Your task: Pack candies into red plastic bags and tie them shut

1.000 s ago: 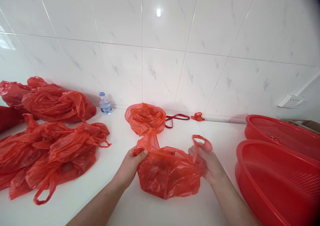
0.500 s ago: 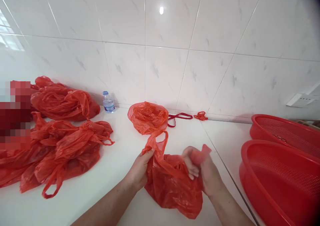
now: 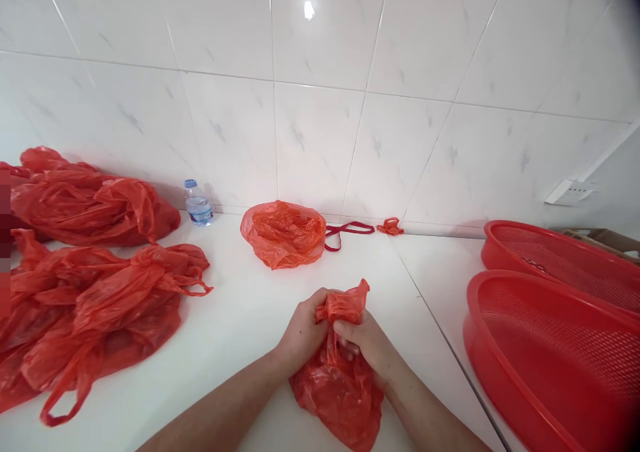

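Observation:
A red plastic bag (image 3: 337,389) lies bunched on the white counter (image 3: 240,319) in front of me. My left hand (image 3: 303,335) and my right hand (image 3: 367,342) are closed side by side around its gathered top, whose handles stick up between them in a crumpled tuft. The bag's body hangs below my hands toward the near edge. Another red bag (image 3: 284,233), crumpled, sits just beyond my hands near the wall.
Several red plastic bags (image 3: 95,292) are heaped at the left. A small water bottle (image 3: 198,203) stands by the tiled wall. Red scraps (image 3: 350,231) lie at the wall's foot. Two red mesh basins (image 3: 555,352) sit at the right, below a wall socket (image 3: 570,191).
My hands have come together from either side of the bag. The bag, spread wide a second ago, is now gathered into a narrow bundle, with both handles bunched at the top.

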